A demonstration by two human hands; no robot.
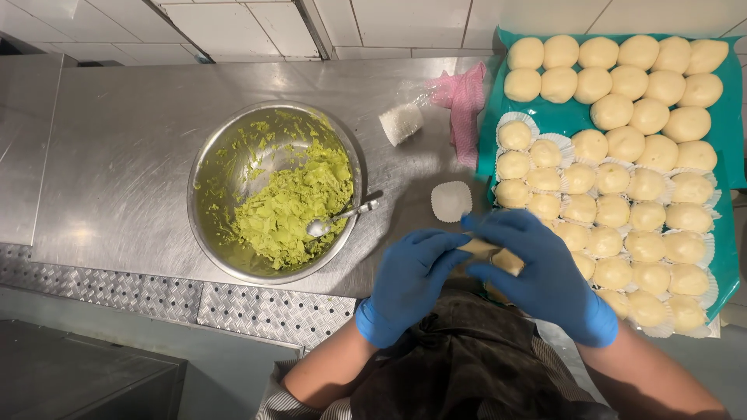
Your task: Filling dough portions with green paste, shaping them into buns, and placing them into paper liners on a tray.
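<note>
Both in blue gloves, meeting low at centre over the near edge of the steel counter (117, 155): left hand (408, 284) and right hand (537, 272), fingers curled together around a pale piece of dough (490, 255), pinching it between them, mostly hidden by the gloves. Just beyond the fingertips, an empty white paper cup (450, 201) on the counter. To the left, a metal bowl (214, 140) with green filling (292, 206) and a spoon (338, 220) resting in it, handle on the rim. To the right, a teal tray (572, 118) packed with pale dough balls (622, 225), nearer rows in paper cups, far rows bare. Behind, a stack of paper cups (401, 123) beside a pink cloth (465, 105).
</note>
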